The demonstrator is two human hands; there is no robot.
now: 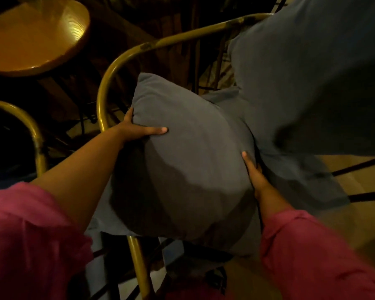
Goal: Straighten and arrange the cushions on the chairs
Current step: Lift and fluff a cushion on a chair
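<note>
A plump grey cushion (182, 161) is in the middle of the view, over the seat of a chair with a curved brass-coloured tube frame (108, 83). My left hand (139, 131) grips its left edge, thumb on top and fingers behind. My right hand (254, 174) clasps its right edge, fingers tucked under. A second, larger grey cushion (312, 79) leans against the chair's back at the upper right, blurred. A flatter grey seat pad (294, 176) lies beneath both.
A round wooden table (35, 35) stands at the upper left. Another chair's brass tube arm (30, 131) curves at the left edge. Dark chair legs and a light wooden floor (355, 182) show at the right. Pink sleeves cover both my arms.
</note>
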